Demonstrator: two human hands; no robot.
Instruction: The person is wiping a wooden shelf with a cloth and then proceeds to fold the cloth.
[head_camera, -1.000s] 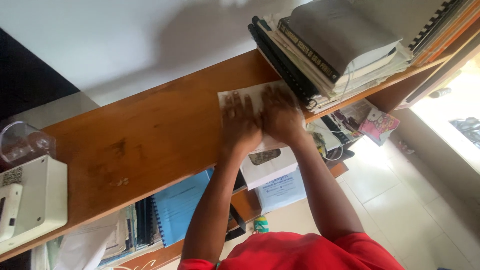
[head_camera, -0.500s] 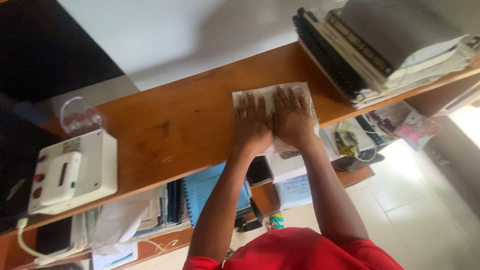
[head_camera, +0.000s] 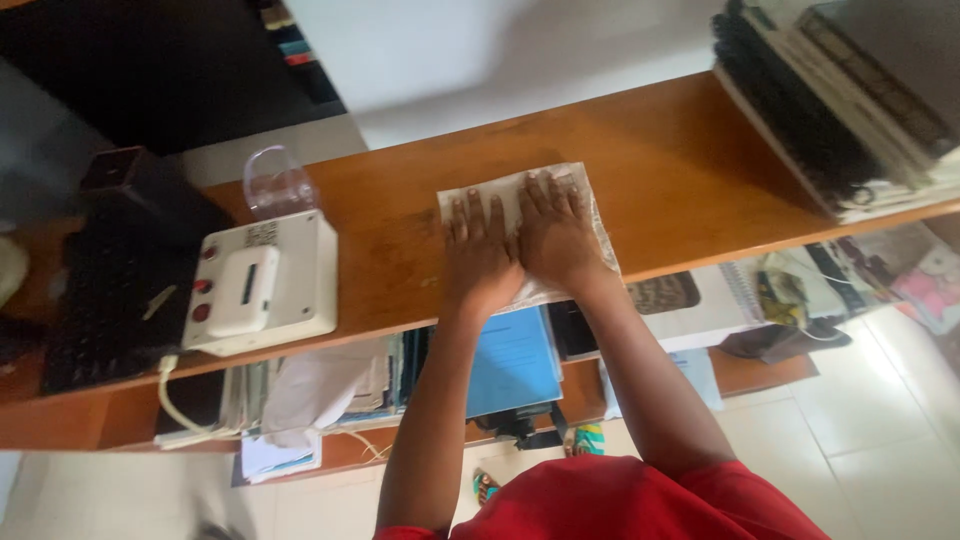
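White and thin, the cloth (head_camera: 590, 205) lies flat on the shelf (head_camera: 380, 250), its near edge hanging slightly over the shelf's front lip. Both hands press down on it side by side, thumbs touching. The left hand (head_camera: 478, 250) lies flat with fingers spread toward the cloth's far edge; the right hand (head_camera: 555, 232) lies flat beside it, fingers also extended. Neither hand grips anything: palms are down, fingers straight, nothing pinched or curled.

Left of the cloth stands a cream box (head_camera: 262, 285) with red buttons, a cable trailing from it, and behind that a clear plastic cup (head_camera: 278, 183). Farther left of the cloth sits a black keyboard (head_camera: 110, 290). Right of the cloth, at the shelf's far end, a stack of books (head_camera: 850, 110) rests with spiral bindings showing. Below the cloth, on the lower level, a blue folder (head_camera: 515, 360) and loose papers (head_camera: 310, 395) are wedged together.

The cloth looks light, soft and limp, so it would likely slide easily over the polished wood under flat palms and bunch up if pushed unevenly. It seems safest taken by a corner or along the overhanging near edge, where fingers can get beneath it.
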